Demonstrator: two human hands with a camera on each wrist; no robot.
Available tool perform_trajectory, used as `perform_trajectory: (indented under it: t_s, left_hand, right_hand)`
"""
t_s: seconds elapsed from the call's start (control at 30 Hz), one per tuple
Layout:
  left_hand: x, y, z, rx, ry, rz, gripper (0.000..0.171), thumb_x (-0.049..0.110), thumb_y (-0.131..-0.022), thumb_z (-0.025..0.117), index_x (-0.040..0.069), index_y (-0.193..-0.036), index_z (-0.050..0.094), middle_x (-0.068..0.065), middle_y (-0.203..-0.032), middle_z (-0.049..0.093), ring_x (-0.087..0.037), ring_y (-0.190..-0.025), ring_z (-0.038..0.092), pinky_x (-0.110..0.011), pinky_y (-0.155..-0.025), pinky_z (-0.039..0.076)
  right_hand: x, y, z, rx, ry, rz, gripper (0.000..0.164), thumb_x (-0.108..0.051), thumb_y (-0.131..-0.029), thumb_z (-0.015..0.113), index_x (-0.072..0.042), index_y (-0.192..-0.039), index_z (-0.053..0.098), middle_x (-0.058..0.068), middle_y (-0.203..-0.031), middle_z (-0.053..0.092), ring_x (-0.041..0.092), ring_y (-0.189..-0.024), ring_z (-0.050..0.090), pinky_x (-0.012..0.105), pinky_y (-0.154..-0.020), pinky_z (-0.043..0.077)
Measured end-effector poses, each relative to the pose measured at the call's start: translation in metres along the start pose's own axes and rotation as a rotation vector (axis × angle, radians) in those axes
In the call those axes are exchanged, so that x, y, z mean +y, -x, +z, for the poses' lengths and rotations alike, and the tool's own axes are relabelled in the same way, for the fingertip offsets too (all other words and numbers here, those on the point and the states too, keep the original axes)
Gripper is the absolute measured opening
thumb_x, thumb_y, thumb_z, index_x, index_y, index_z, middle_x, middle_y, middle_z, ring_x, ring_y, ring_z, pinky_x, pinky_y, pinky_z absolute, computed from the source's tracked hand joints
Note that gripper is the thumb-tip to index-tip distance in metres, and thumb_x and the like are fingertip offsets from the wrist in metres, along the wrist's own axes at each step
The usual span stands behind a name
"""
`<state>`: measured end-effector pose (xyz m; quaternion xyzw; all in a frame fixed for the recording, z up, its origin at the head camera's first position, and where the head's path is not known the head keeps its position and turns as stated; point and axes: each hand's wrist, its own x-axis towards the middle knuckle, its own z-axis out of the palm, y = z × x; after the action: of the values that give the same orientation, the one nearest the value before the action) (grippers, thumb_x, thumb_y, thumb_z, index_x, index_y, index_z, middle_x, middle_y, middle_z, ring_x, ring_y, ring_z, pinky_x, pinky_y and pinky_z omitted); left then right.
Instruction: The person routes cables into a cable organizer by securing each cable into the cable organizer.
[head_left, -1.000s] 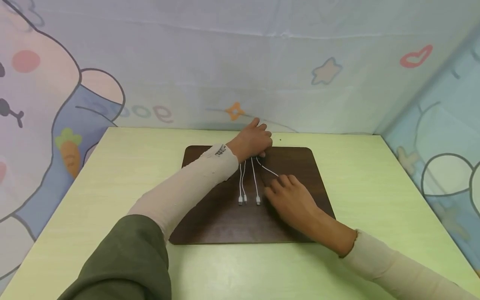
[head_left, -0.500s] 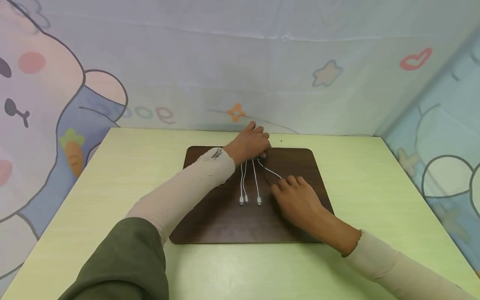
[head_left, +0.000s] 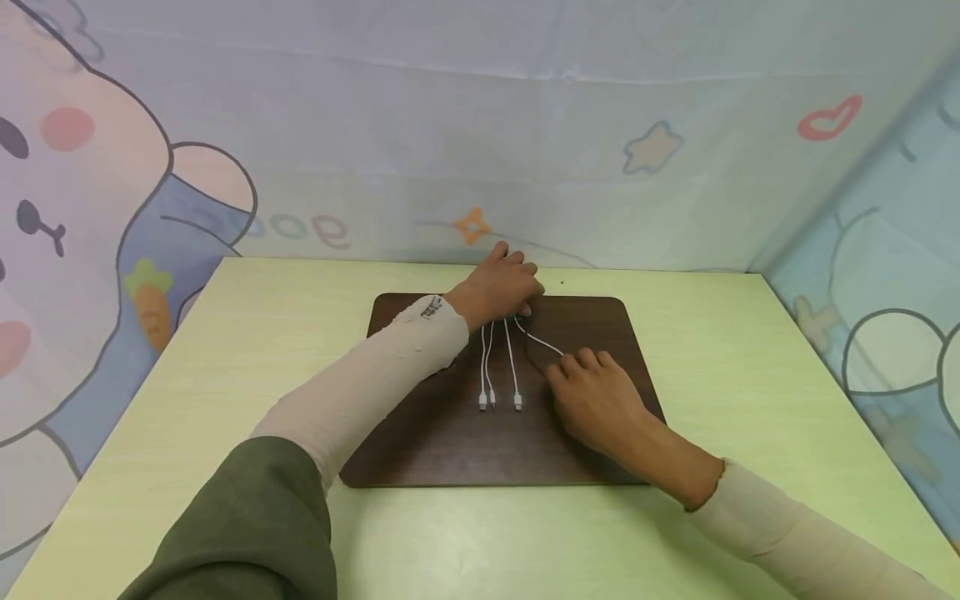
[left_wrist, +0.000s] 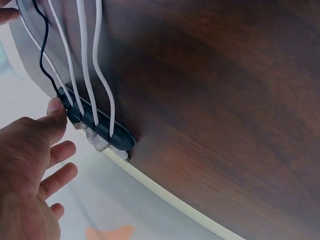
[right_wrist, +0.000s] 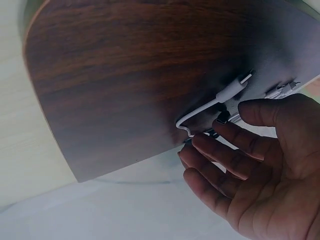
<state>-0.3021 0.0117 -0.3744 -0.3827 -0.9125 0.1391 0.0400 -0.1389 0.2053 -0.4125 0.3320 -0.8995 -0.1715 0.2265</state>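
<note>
A black cable organizer (left_wrist: 97,115) lies at the far edge of the dark wood-grain board (head_left: 465,450), with several white cables and one black cable (left_wrist: 46,55) running through it. My left hand (head_left: 495,292) reaches to its end, where the thumb presses by the black cable; the index finger is hidden behind the thumb. On the board's right half, my right hand (head_left: 600,404) has thumb and fingertips apart. A black connector (right_wrist: 223,117) sits right at its index fingertip, and a white cable plug (right_wrist: 232,91) lies on the board just beyond.
White USB plugs, one of them a USB plug (head_left: 517,402), lie on the board between the arms. Under the board is a pale yellow-green table (head_left: 750,375). A printed cloth backdrop (head_left: 570,167) rises behind the table's far edge.
My right hand has shifted slightly right on the board, away from the white plugs. The left hand stays at the organizer, and the head view has moved a little.
</note>
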Motion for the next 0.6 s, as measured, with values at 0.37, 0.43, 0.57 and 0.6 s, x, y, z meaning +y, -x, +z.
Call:
perform_trajectory:
  t_s: [0.37,0.43,0.57,0.6]
  left_hand:
    - [-0.003,0.007,0.004,-0.054,0.183,-0.106,0.041,0.044,-0.118,0.055,0.032,-0.156,0.065,-0.001,-0.142,0.066,-0.027,-0.125,0.06,-0.052,-0.115,0.035]
    - [-0.001,0.01,0.006,-0.052,0.231,-0.137,0.045,0.045,-0.12,0.05,0.03,-0.162,0.06,-0.002,-0.15,0.064,-0.03,-0.139,0.06,-0.058,-0.125,0.034]
    - [0.001,0.019,0.015,-0.053,0.337,-0.206,0.053,0.05,-0.122,0.041,0.028,-0.168,0.054,-0.006,-0.171,0.054,-0.033,-0.164,0.044,-0.065,-0.137,0.022]
    - [0.002,0.021,0.016,-0.055,0.36,-0.225,0.056,0.053,-0.122,0.04,0.028,-0.17,0.052,-0.007,-0.175,0.05,-0.033,-0.168,0.04,-0.066,-0.138,0.02]
  right_hand:
    - [0.006,-0.004,0.006,0.068,-0.031,0.012,0.02,-0.017,-0.098,0.081,-0.008,-0.092,0.065,0.008,-0.086,0.067,0.03,-0.083,0.063,0.04,-0.075,0.054]
    - [0.01,-0.005,0.007,0.066,-0.036,0.018,0.019,-0.017,-0.099,0.081,-0.007,-0.094,0.066,0.009,-0.089,0.069,0.031,-0.088,0.066,0.041,-0.079,0.057]
    - [0.019,-0.007,0.008,0.037,-0.057,0.036,0.015,-0.017,-0.102,0.078,-0.005,-0.101,0.068,0.013,-0.103,0.075,0.038,-0.109,0.071,0.048,-0.095,0.061]
    - [0.022,-0.008,0.008,0.025,-0.065,0.04,0.015,-0.017,-0.103,0.077,-0.004,-0.103,0.069,0.014,-0.107,0.076,0.04,-0.116,0.071,0.051,-0.1,0.061]
